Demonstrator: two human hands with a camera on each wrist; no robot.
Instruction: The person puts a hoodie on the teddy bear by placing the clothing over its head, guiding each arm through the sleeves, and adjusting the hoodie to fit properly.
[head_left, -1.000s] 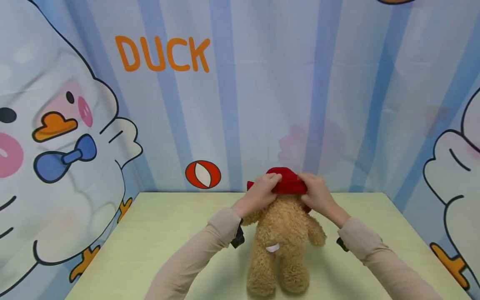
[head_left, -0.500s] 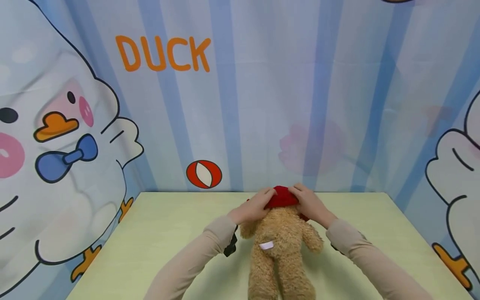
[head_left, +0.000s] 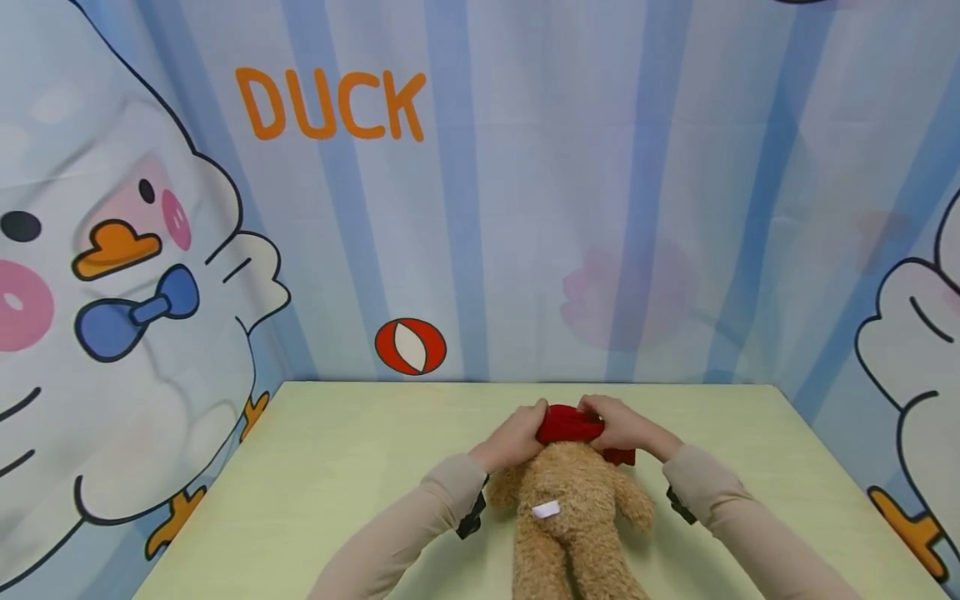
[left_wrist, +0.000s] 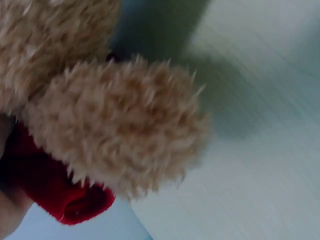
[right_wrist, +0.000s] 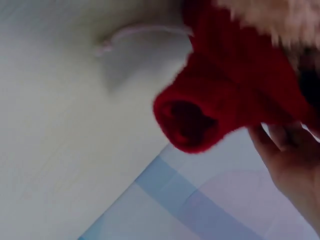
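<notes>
A brown plush teddy bear point(head_left: 572, 500) with a white tag point(head_left: 546, 509) is in front of me, legs toward me. A small red garment point(head_left: 568, 425) covers its head, which is hidden. My left hand point(head_left: 517, 437) grips the garment's left side, and my right hand point(head_left: 617, 423) grips the right. The left wrist view has the bear's fuzzy arm point(left_wrist: 120, 125) beside a red sleeve point(left_wrist: 75, 202). In the right wrist view a hollow sleeve end point(right_wrist: 187, 122) sticks out, a pale cord point(right_wrist: 145, 28) hangs near it, and my fingers point(right_wrist: 267, 145) touch the cloth.
The pale yellow-green table point(head_left: 360, 467) lies under everything. Behind it hangs a blue striped curtain point(head_left: 525, 208) printed with cartoon ducks and the word DUCK; it also runs along both sides.
Both hands have come down and nearer with the red garment. The bear's body has slid toward me, so its feet have left the lower edge of the head view.
</notes>
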